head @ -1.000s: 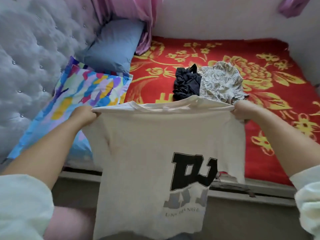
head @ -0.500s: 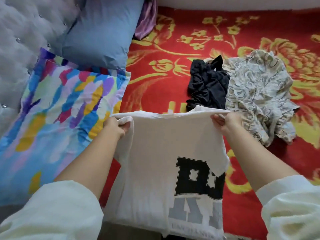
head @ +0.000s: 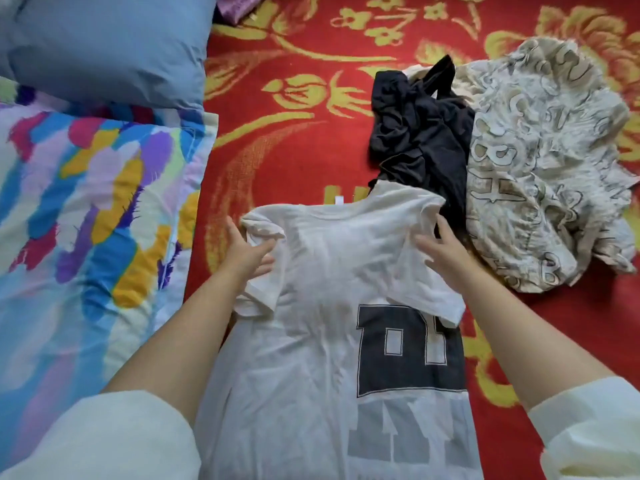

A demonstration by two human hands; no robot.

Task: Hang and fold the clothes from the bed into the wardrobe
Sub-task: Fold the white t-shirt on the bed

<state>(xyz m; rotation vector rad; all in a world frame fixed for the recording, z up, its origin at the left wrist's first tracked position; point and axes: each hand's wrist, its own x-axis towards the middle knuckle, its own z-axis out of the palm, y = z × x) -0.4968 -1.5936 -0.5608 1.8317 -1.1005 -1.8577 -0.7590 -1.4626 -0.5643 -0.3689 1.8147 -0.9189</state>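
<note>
Both hands lie spread and released on a white T-shirt (head: 329, 341), palms down and gripping nothing: the left hand (head: 247, 252) rests on the shirt's left shoulder where the sleeve has been turned inward, and the right hand (head: 445, 252) rests on the opposite shoulder, its sleeve likewise folded over the chest. The shirt lies flat on the bed (head: 277, 140), running from under the hands back toward the person, with a dark block print below the right hand.

This looks like the folding step, with the sides brought in and being pressed flat. I'd judge the next move calls for taking the hem end nearest the person and bringing it up toward the collar, keeping the sleeves tucked so they do not slip out.

Just beyond the right hand, a crumpled black garment (head: 420, 140) touches the shirt's collar edge, and to that hand's far side sits a bunched patterned garment (head: 547, 161). Out past the left hand lie a multicoloured pillow (head: 90, 209) and, farther off, a blue pillow (head: 107, 46).
</note>
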